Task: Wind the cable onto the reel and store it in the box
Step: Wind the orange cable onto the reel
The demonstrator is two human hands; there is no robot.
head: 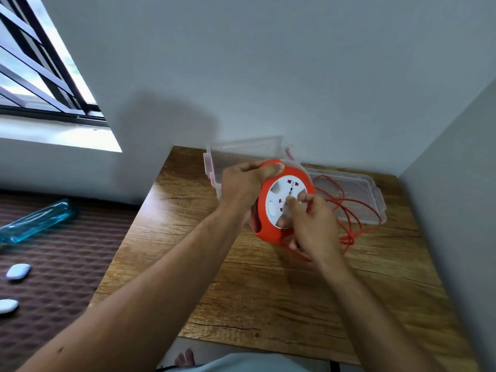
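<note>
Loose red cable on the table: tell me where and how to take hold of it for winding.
Pinch the loose red cable close beside the reel, coming from the right, where its loops lie free on the table. The left hand already grips the reel's rim, so that side is taken.

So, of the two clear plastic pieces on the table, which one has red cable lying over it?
The flat one on the right; loose cable loops across it. The deeper one sits behind the left hand.

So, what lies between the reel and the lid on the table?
Head view: loose red cable loops from the reel over the lid and the table.
</note>
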